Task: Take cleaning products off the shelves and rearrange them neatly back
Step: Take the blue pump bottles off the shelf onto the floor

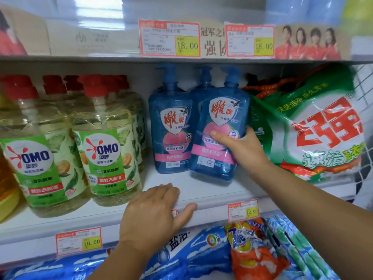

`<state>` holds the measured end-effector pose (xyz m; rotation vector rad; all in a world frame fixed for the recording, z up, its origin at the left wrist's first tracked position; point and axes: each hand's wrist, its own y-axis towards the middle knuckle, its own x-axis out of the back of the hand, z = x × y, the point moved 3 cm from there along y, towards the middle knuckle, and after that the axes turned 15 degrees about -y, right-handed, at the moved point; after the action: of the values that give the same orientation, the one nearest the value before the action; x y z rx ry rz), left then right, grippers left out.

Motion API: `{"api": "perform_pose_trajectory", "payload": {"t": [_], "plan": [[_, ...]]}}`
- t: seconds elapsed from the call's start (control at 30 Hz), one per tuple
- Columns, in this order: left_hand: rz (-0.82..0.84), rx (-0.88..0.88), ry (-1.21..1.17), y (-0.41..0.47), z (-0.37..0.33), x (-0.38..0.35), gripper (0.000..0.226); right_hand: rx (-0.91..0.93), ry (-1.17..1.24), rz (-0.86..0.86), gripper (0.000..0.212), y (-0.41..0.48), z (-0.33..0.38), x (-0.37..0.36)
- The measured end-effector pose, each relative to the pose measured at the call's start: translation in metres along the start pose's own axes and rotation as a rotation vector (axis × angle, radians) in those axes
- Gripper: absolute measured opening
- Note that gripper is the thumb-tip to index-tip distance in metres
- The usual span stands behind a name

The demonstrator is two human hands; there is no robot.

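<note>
Three blue pump bottles of dish soap stand in the middle of the white shelf (212,190). My right hand (240,146) grips the front right blue bottle (219,118), which tilts slightly and sits near the shelf's front. A second blue bottle (170,122) stands upright to its left, and a third (198,98) is partly hidden behind them. My left hand (153,211) rests flat on the shelf's front edge, fingers spread, holding nothing.
Several yellow OMO bottles with red caps (105,142) fill the shelf's left side. A large green and white detergent bag (314,126) leans at the right. Blue detergent bags (193,251) and an orange Tide bag (252,251) lie on the shelf below. Price tags line the edges.
</note>
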<state>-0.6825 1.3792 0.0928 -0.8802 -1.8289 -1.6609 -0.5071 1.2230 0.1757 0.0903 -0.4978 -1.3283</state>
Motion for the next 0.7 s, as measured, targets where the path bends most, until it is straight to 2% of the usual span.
{"api": "perform_pose_trajectory", "payload": {"t": [0.1, 0.17, 0.27, 0.33, 0.43, 0.5, 0.57, 0.63, 0.7], "plan": [[-0.012, 0.005, -0.037, -0.001, 0.0, 0.003, 0.061, -0.03, 0.05, 0.005, 0.076, -0.012, 0.004, 0.008], [0.021, 0.048, -0.06, -0.001, -0.003, 0.01, 0.072, -0.045, 0.032, 0.006, 0.074, -0.027, 0.011, 0.017], [0.077, 0.186, -0.198, 0.003, -0.01, 0.027, 0.1, -0.045, 0.093, 0.044, 0.049, -0.06, 0.027, 0.03], [0.095, 0.294, -0.481, 0.0, -0.018, 0.036, 0.108, -0.069, 0.125, 0.071, 0.038, -0.088, 0.032, 0.034], [0.03, 0.365, -0.983, -0.016, -0.048, 0.049, 0.096, -0.114, 0.18, 0.107, 0.036, -0.134, 0.03, 0.029], [0.11, 0.462, -1.432, -0.037, -0.066, 0.05, 0.086, -0.13, 0.237, 0.161, 0.04, -0.161, 0.023, 0.023], [0.228, 0.607, -1.775, -0.061, -0.071, 0.049, 0.082, -0.123, 0.27, 0.234, 0.044, -0.183, 0.018, 0.015], [0.289, 0.699, -1.918, -0.082, -0.068, 0.048, 0.079, -0.106, 0.228, 0.363, 0.043, -0.196, 0.016, 0.007], [0.238, 0.703, -1.842, -0.102, -0.064, 0.045, 0.071, -0.128, 0.153, 0.467, 0.052, -0.199, 0.015, 0.005]]}}
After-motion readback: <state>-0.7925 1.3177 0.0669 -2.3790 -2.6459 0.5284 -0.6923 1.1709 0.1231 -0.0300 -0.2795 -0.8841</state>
